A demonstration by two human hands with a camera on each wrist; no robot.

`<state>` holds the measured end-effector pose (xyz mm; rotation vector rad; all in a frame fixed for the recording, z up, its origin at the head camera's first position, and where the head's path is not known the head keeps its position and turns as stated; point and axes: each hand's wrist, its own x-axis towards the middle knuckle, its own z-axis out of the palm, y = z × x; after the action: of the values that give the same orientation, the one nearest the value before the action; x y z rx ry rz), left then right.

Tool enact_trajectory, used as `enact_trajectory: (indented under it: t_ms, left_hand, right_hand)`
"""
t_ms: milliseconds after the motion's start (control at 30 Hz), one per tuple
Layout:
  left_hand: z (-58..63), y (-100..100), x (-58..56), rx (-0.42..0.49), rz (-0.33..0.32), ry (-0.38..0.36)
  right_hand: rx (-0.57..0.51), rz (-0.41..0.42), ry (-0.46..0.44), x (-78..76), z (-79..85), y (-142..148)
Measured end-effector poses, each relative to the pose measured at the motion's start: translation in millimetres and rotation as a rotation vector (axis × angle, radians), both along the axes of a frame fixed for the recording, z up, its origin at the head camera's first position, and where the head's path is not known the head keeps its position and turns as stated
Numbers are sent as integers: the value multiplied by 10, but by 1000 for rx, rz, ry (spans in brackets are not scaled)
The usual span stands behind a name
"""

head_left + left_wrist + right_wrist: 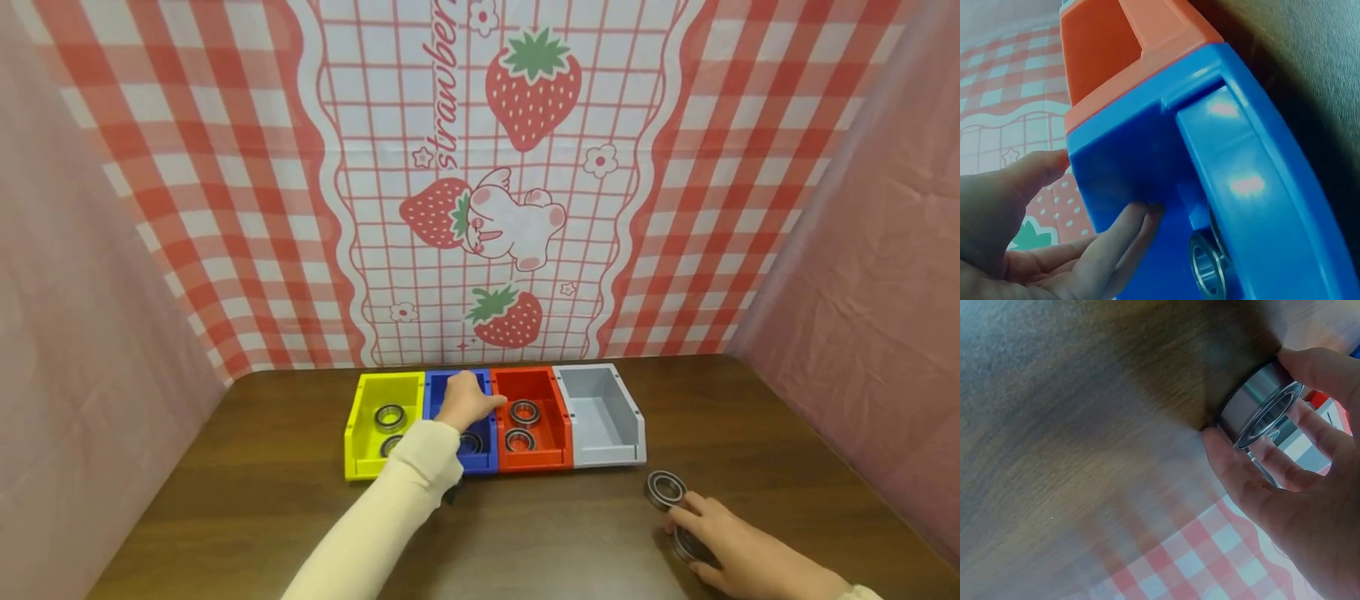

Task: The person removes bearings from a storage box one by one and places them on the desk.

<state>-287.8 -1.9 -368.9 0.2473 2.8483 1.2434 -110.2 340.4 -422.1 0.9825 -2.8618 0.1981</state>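
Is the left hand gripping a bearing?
No: in the left wrist view the left hand holds nothing, and a bearing lies apart from its fingertips in the blue bin.

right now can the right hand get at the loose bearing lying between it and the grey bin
Probably yes: the loose bearing lies beside the right hand with nothing visible between them, but that hand grips another bearing, so it may need freeing first.

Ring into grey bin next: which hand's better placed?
Right, I'd say. The right hand grips a ring on the table, and the grey bin is the bin nearest it. The left hand is at the blue bin, holding no visible ring.
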Motion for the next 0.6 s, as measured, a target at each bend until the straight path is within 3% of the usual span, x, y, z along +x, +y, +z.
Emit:
enact_trajectory:
  t_ms: [267, 467, 600]
  left_hand:
    - [-38, 23, 17, -11, 13, -45]
    - [-34, 49, 26, -30, 11, -48]
    - [-36, 68, 27, -43, -9, -37]
  right_hand:
    - [-30, 36, 52, -7, -5, -13]
    - [-47, 11, -9, -12, 12, -28]
    - [-48, 6, -3, -3, 3, -19]
